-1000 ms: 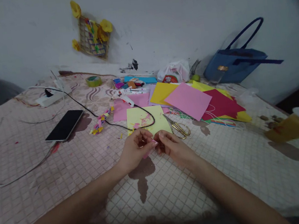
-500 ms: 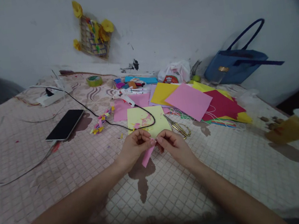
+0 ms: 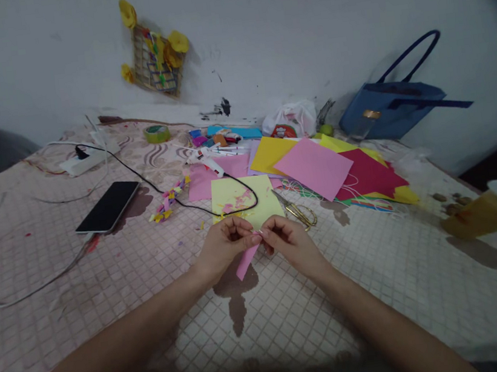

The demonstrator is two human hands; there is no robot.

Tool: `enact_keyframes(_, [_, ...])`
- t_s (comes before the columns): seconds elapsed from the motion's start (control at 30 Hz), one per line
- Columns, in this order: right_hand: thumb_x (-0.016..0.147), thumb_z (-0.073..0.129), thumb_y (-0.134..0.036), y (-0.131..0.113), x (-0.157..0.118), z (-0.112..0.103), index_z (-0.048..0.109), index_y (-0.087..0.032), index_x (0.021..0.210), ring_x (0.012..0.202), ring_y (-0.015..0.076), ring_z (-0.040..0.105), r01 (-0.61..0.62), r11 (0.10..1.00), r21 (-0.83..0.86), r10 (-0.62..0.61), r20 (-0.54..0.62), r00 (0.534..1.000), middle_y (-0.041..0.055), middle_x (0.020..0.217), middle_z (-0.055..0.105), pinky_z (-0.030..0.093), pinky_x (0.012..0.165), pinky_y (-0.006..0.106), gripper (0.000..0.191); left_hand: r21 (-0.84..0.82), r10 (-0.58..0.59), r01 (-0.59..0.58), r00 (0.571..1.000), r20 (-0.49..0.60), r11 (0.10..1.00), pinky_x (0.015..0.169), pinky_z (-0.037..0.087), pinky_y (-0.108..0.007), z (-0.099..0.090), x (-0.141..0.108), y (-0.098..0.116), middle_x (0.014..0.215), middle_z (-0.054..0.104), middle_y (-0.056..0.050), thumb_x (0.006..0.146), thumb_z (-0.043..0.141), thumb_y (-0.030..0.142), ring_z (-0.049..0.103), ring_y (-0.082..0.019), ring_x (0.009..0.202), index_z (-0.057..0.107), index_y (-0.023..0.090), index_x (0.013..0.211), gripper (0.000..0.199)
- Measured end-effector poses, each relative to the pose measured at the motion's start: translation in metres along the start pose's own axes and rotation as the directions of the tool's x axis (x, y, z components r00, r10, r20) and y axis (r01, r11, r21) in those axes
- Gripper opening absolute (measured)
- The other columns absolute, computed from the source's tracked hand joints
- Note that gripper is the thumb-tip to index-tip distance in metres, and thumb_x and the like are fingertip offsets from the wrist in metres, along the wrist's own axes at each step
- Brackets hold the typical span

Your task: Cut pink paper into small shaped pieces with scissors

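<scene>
Both hands meet above the patterned tablecloth at the centre of the head view. My left hand [image 3: 225, 244] pinches a strip of pink paper [image 3: 246, 264], whose free end hangs down toward me. The fingertips of my right hand [image 3: 288, 238] close on the strip's upper end, which the fingers mostly hide. Just beyond my fingers lies a pale yellow sheet [image 3: 261, 215] with small pink and yellow scraps. Gold-handled scissors [image 3: 298, 213] rest right beside my right hand. A braid of coloured paper [image 3: 170, 200] sits to the left.
A glue gun [image 3: 209, 162] with a black cord lies behind the pale sheet. Coloured paper sheets [image 3: 314, 168] are heaped at the right. At left are a phone [image 3: 109, 207] on a cable and a power strip [image 3: 84, 162]. A blue bag [image 3: 394, 109] and yellow cup [image 3: 485, 213] stand at right.
Almost nothing differs. My fingers have shifted very slightly at the strip's upper end, and both hands keep their pinch.
</scene>
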State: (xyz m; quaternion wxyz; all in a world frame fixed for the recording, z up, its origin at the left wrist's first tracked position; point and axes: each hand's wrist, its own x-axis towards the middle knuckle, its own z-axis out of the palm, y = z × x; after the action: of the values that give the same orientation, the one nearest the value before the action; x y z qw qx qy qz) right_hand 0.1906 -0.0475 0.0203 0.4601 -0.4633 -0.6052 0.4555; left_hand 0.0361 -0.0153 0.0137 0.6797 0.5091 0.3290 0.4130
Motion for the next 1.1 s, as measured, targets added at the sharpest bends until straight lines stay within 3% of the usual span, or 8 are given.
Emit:
enact_keyframes(0.17, [0.079, 0.051, -0.032, 0.0005, -0.0009, 0.0021, 0.051, -0.018, 0.069, 0.050, 0.0100, 0.043, 0.037, 0.997, -0.073, -0.040, -0.039, 0.998, -0.0027, 0.056, 0.046, 0.034, 0.048, 0.023, 0.017, -0.002, -0.010, 0.010, 1.000, 0.017, 1.000, 0.056, 0.039, -0.019, 0.0001, -0.0003, 0.0002, 0.065, 0.056, 0.001, 0.059, 0.071, 0.023, 0.052, -0.007, 0.058, 0.053, 0.013, 0.077, 0.028])
enact_keyframes(0.47, [0.079, 0.051, -0.034, -0.0012, 0.0001, 0.0006, 0.052, -0.018, 0.072, 0.050, 0.0102, 0.045, -0.007, 1.000, 0.014, 0.006, 0.022, 1.000, -0.0023, 0.056, 0.049, 0.035, 0.049, 0.023, 0.018, 0.014, 0.014, -0.014, 1.000, 0.002, 1.000, 0.057, 0.041, -0.020, -0.0027, 0.0020, -0.0011, 0.066, 0.056, 0.001, 0.058, 0.071, 0.025, 0.053, -0.008, 0.060, 0.053, 0.013, 0.076, 0.028])
enact_keyframes(0.63, [0.079, 0.052, -0.031, 0.0016, 0.0011, 0.0001, 0.052, -0.018, 0.071, 0.049, 0.0098, 0.044, 0.004, 1.000, -0.027, -0.005, -0.020, 1.000, -0.0024, 0.057, 0.048, 0.035, 0.048, 0.023, 0.015, 0.038, -0.034, 0.033, 0.999, 0.032, 0.999, 0.060, 0.042, -0.021, -0.0035, 0.0025, 0.0015, 0.072, 0.057, -0.001, 0.064, 0.067, 0.026, 0.053, -0.009, 0.065, 0.055, 0.013, 0.081, 0.024])
enact_keyframes(0.77, [0.079, 0.051, -0.028, 0.0031, 0.0010, 0.0011, 0.051, -0.018, 0.071, 0.049, 0.0097, 0.043, 0.014, 0.998, -0.053, -0.015, -0.030, 0.999, -0.0030, 0.056, 0.047, 0.033, 0.046, 0.022, 0.013, 0.145, -0.097, 0.089, 0.994, 0.051, 0.986, 0.054, 0.039, -0.020, -0.0034, 0.0027, 0.0040, 0.068, 0.056, -0.001, 0.069, 0.061, 0.030, 0.050, -0.008, 0.058, 0.056, 0.013, 0.077, 0.019])
enact_keyframes(0.9, [0.079, 0.051, -0.028, 0.0033, 0.0002, 0.0030, 0.050, -0.018, 0.070, 0.050, 0.0098, 0.042, 0.016, 0.997, -0.078, -0.018, -0.019, 1.000, -0.0031, 0.056, 0.045, 0.033, 0.046, 0.022, 0.013, 0.237, -0.043, 0.029, 0.998, 0.051, 0.971, 0.053, 0.038, -0.020, -0.0036, 0.0030, 0.0049, 0.062, 0.054, 0.000, 0.071, 0.058, 0.028, 0.048, -0.008, 0.056, 0.056, 0.012, 0.069, 0.016])
enact_keyframes(1.1, [0.081, 0.047, -0.033, 0.0030, 0.0011, 0.0026, 0.051, -0.017, 0.072, 0.049, 0.0094, 0.044, -0.031, 0.999, 0.019, 0.030, 0.054, 0.998, -0.0023, 0.057, 0.048, 0.036, 0.047, 0.022, 0.018, 0.269, 0.054, -0.073, 0.996, 0.077, 0.960, 0.057, 0.038, -0.021, -0.0057, 0.0033, 0.0038, 0.063, 0.052, 0.001, 0.073, 0.055, 0.024, 0.048, -0.008, 0.059, 0.054, 0.013, 0.066, 0.013])
